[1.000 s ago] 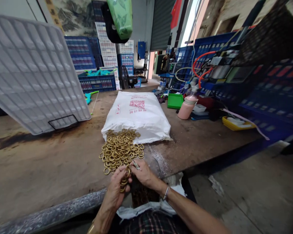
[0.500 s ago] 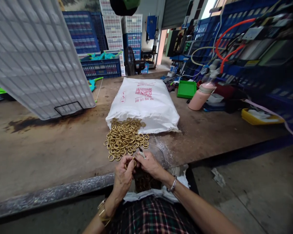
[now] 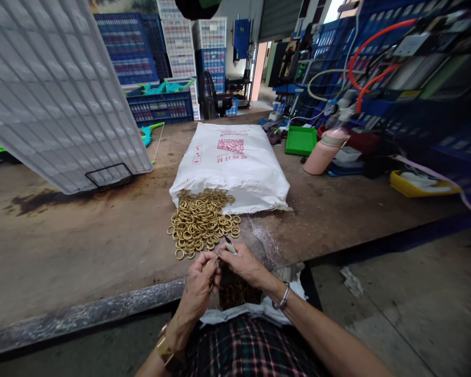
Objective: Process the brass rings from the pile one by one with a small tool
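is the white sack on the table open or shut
Open: gold rings lie heaped from the near end of the white sack out onto the table.

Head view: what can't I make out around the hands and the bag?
All in the head view:
What the left hand pinches: the hand itself mostly covers it.
Lower end of the slim tool: the right hand hides it.
What lies deep in the white bag: its fabric hides it.
Black thing: cut off by the picture's top edge.
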